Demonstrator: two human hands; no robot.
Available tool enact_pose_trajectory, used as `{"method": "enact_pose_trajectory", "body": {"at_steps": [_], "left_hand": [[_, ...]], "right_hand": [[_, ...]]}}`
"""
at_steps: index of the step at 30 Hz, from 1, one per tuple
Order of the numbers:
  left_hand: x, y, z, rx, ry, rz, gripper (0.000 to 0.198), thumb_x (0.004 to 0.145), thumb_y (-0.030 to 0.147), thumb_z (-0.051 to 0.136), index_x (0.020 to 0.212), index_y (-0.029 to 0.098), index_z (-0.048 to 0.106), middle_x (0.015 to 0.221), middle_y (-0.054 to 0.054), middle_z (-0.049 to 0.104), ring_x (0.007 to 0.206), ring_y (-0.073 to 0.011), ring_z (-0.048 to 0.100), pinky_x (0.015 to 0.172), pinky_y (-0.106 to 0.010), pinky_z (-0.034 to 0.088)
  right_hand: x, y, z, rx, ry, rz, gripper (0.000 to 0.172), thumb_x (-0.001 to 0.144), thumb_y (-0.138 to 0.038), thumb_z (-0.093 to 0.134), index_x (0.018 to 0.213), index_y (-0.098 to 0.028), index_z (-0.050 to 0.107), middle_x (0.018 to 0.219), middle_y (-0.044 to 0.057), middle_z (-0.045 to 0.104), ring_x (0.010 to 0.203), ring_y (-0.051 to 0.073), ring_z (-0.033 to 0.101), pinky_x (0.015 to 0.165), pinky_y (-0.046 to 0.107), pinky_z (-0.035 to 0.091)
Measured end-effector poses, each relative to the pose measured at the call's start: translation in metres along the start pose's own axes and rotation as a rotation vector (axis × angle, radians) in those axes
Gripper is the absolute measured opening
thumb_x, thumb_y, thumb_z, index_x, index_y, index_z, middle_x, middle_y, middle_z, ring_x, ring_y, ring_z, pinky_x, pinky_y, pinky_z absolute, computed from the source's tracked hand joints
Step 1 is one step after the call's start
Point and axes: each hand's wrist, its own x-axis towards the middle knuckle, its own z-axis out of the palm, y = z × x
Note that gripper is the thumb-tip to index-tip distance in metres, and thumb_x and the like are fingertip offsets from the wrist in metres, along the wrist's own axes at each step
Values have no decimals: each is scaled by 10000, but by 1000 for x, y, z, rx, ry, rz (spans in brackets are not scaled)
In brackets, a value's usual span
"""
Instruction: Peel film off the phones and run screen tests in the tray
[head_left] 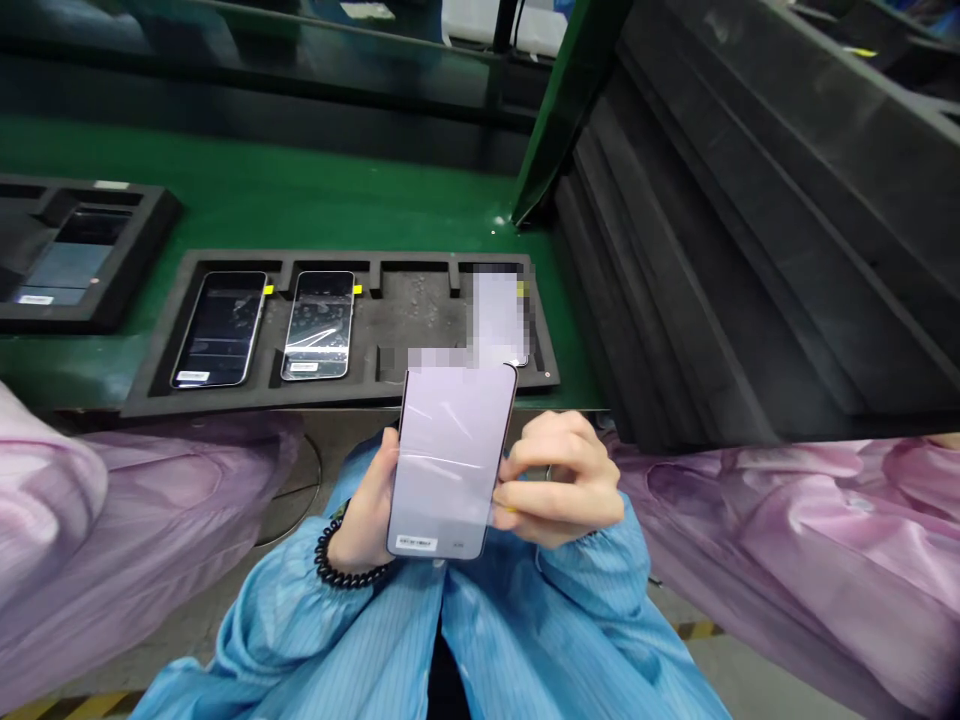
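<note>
A smartphone (450, 460) with a pale, lit-looking screen and a white barcode label at its bottom left is held up in front of me. My left hand (367, 510) grips it from the left side, thumb along the edge and the other fingers hidden behind. At the phone's right edge, my right hand (559, 475) is closed in a pinch, with a bit of yellow tab (511, 510) showing at the fingertips. Beyond the phone lies a black foam tray (420, 310) with slots; two dark-screened phones (319, 325) sit in its left slots. Part of the right side is pixelated.
Another foam tray (127, 290) holding a phone is at the left on the green bench (300, 190). Stacked black foam trays (720, 250) rise at the right beside a green post (566, 110). People in pink sleeves (810, 540) are close on both sides.
</note>
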Motion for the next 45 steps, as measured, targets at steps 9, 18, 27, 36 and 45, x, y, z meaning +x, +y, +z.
{"method": "enact_pose_trajectory", "body": {"at_steps": [9, 18, 27, 36, 45], "left_hand": [[20, 4, 10, 211, -37, -255, 782, 870, 791, 457, 1239, 138, 676, 975, -124, 761, 907, -307, 748, 852, -421, 616], [11, 18, 19, 155, 105, -123, 639, 903, 681, 508, 1274, 179, 643, 1233, -108, 702, 1308, -350, 579, 1088, -480, 509], [6, 23, 29, 105, -12, -56, 777, 917, 762, 350, 1395, 191, 569, 1362, -95, 633, 1444, -337, 437, 1175, -499, 414], [2, 29, 26, 76, 84, -90, 773, 893, 780, 377, 1357, 200, 586, 1311, -104, 654, 1424, -356, 454, 1132, -523, 445], [5, 31, 17, 160, 166, -47, 755, 897, 776, 361, 1329, 206, 604, 1266, -103, 662, 1413, -355, 460, 1095, -527, 471]], "right_hand": [[14, 29, 16, -30, -111, 287, 345, 947, -434, 604, 639, -281, 625, 901, -22, 758, 1070, 252, 657, 1070, 542, 447], [3, 26, 23, 161, -11, 680, 433, 1057, -453, 385, 968, -267, 766, 1073, 50, 649, 1088, 227, 651, 1047, 478, 515], [0, 28, 29, 119, 40, 727, 473, 1070, -446, 313, 1013, -246, 737, 1122, 74, 613, 1110, 248, 636, 982, 476, 543], [-4, 38, 42, -70, -38, 746, 391, 1084, -350, 307, 1045, -244, 681, 1187, 80, 639, 1097, 169, 633, 940, 313, 539], [1, 35, 46, -63, -33, 808, 408, 1083, -235, 304, 1012, -233, 706, 1120, 49, 677, 1110, 146, 640, 979, 306, 539]]}}
